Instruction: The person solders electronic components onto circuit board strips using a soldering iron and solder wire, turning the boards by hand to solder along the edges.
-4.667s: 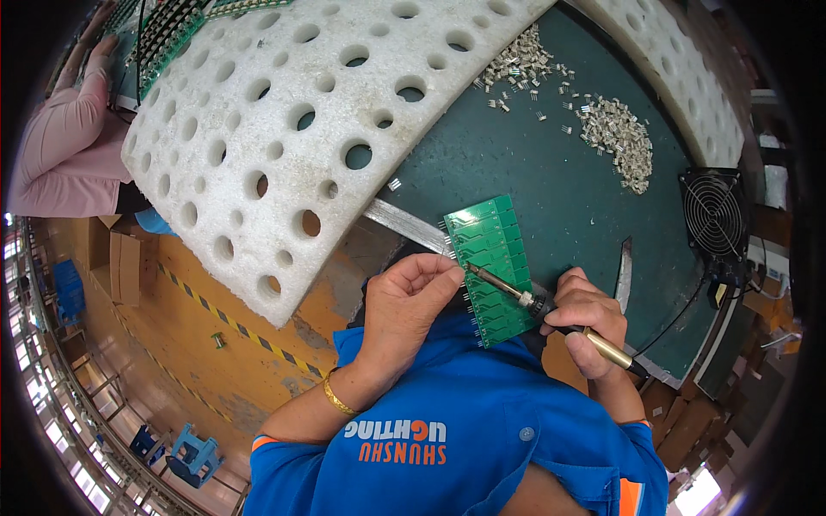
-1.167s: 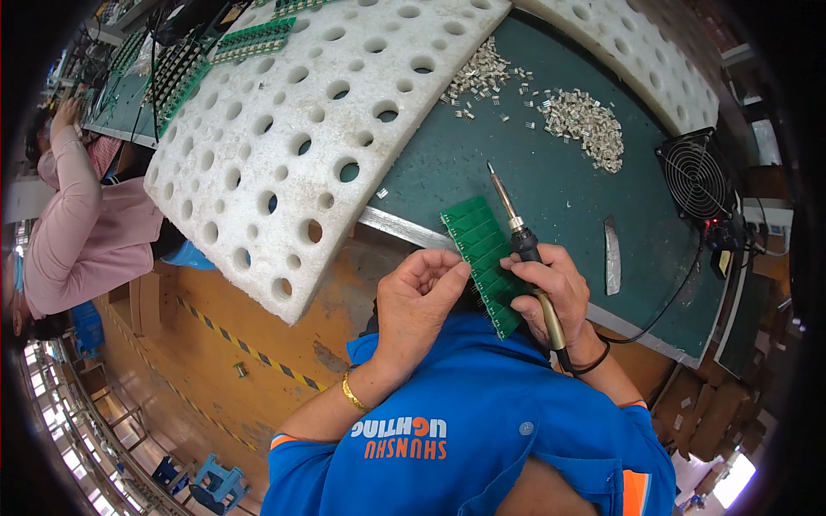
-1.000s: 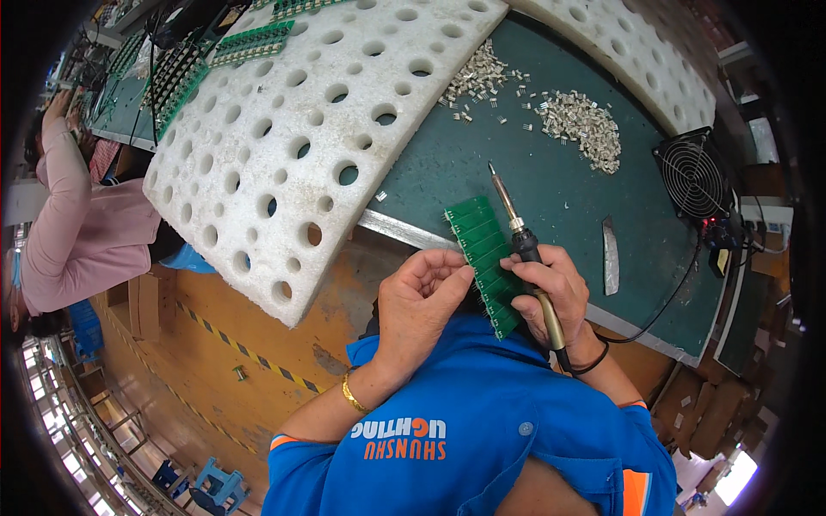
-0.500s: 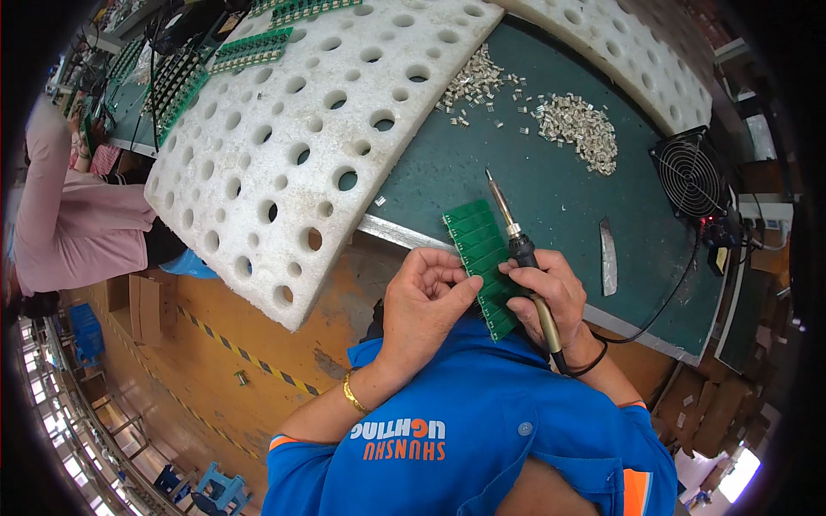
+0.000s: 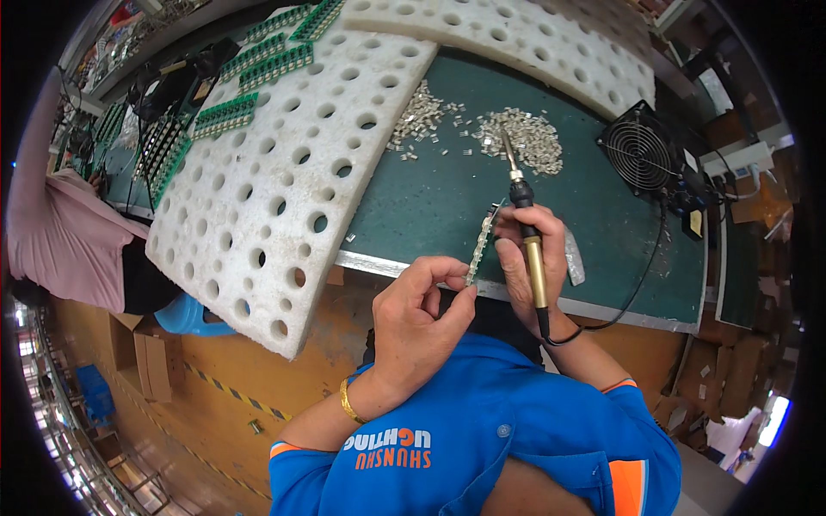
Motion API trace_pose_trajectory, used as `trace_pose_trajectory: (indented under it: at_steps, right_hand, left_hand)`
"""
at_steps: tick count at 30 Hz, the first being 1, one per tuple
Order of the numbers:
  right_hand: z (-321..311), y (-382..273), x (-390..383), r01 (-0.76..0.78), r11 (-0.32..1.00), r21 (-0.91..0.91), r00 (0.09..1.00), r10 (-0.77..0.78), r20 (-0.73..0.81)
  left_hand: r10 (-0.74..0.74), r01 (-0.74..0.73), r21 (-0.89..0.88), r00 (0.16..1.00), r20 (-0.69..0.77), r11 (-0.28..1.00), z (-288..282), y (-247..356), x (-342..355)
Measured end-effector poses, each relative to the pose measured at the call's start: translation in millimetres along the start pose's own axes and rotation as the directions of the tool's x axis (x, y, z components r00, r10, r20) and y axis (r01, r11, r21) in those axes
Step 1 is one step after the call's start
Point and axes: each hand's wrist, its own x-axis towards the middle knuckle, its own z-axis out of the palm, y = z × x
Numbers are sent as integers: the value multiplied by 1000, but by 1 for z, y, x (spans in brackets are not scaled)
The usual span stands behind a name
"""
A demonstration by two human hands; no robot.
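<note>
My left hand [image 5: 423, 308] pinches the lower end of a green circuit board strip [image 5: 480, 247] between thumb and fingers. The strip stands nearly edge-on, with a row of small pale parts along it. My right hand [image 5: 535, 254] is wrapped round a soldering iron [image 5: 537, 279] with a gold and black handle. Its fingertips are close to the strip's upper end; whether they touch it I cannot tell. The iron's tip points up and away, overlapping in view a pile of small white connectors [image 5: 538, 142] on the green tabletop [image 5: 430, 211].
Perforated white foam sheets [image 5: 284, 163] lie left and behind [image 5: 516, 43]. Several populated circuit boards [image 5: 225, 116] rest on the left one. Another connector pile [image 5: 420, 116], a black fan [image 5: 638, 150] and a silvery strip [image 5: 575, 258] are around. A person in pink [image 5: 73, 232] is at far left.
The strip has turned from showing its flat green face to nearly edge-on. Both hands are slightly higher in view, and the iron points more upright. The view has shifted.
</note>
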Motion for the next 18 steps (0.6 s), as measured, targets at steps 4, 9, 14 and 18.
trace_pose_trajectory:
  at_steps: [4, 9, 14, 18]
  right_hand:
    - [5, 2, -1, -106, 986, 128, 993, 112, -40]
    - [1, -3, -1, -229, 956, 186, 973, 221, 60]
    - [3, -11, 2, -262, 929, 263, 965, 256, 56]
    - [2, -10, 2, -262, 933, 248, 965, 257, 50]
  left_hand:
    - [126, -126, 112, 992, 6, 986, 2, 10, 3]
    - [264, -262, 225, 964, 24, 938, 2, 16, 6]
    - [294, -291, 245, 956, 27, 925, 3, 18, 5]
    - [276, -275, 245, 961, 29, 930, 4, 21, 5]
